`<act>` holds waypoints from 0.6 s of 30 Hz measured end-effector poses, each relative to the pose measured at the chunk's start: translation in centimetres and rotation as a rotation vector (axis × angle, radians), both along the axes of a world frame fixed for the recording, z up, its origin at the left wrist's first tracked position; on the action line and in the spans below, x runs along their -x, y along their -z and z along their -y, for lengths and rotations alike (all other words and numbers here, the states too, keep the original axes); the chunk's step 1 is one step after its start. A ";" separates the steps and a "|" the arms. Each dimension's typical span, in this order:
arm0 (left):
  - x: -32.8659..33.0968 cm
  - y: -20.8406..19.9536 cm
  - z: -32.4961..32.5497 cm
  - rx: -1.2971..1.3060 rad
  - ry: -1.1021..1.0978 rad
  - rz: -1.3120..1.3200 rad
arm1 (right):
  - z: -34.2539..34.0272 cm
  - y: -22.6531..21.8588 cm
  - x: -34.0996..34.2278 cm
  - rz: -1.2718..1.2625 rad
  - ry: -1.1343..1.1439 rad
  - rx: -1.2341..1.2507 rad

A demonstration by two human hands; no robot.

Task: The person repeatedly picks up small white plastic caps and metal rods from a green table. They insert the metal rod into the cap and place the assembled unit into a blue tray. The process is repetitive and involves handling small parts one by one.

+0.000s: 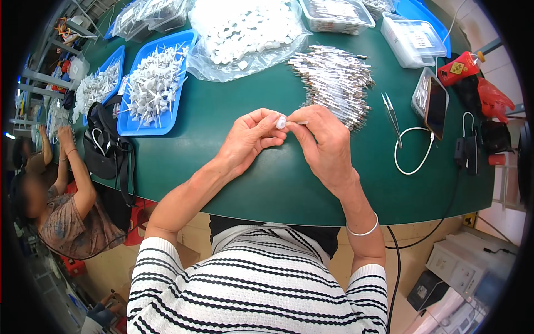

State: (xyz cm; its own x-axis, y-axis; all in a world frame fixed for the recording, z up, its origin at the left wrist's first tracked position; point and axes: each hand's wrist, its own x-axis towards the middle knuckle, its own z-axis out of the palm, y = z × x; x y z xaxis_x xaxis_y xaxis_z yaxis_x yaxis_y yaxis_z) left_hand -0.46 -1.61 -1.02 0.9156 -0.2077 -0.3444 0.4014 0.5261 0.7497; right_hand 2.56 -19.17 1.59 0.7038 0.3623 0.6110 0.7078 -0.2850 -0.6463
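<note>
Over the near part of the green table, my left hand (pixel 245 142) pinches a small white plastic cap (pixel 281 122) between thumb and fingertips. My right hand (pixel 327 146) comes up to it from the right, its fingers closed on a thin rod-like piece (pixel 298 122) whose tip points at the cap. Fingers cover most of that piece, and I cannot tell whether it sits inside the cap. Just beyond my right hand lies a large pile of thin glass-and-metal rods (pixel 334 83). White caps (pixel 245 36) fill an open clear plastic bag farther back.
Left of the bag, a blue tray (pixel 177 106) holds white caps with thin stems; another blue tray (pixel 118 83) stands beside it. Tweezers (pixel 392 118), a white cable (pixel 401 164) and a phone (pixel 436 108) lie to the right. A black bag (pixel 105 136) sits near a seated co-worker (pixel 72 206).
</note>
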 end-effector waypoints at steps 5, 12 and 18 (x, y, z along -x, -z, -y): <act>0.0 -0.1 0.0 0.001 0.003 -0.001 | 0.0 0.0 -0.1 0.027 -0.003 -0.009; 0.0 -0.1 -0.1 0.002 0.001 -0.006 | -0.1 0.3 -0.2 0.069 0.010 0.008; 0.1 0.0 -0.1 0.014 -0.004 -0.018 | -0.2 0.2 0.0 0.046 0.009 0.007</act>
State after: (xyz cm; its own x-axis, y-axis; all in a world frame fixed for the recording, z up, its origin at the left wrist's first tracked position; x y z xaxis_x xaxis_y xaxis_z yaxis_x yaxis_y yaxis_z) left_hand -0.52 -1.52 -1.06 0.9101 -0.2091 -0.3577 0.4125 0.5380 0.7351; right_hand 2.61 -19.01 1.40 0.6786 0.3604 0.6400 0.7338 -0.2962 -0.6114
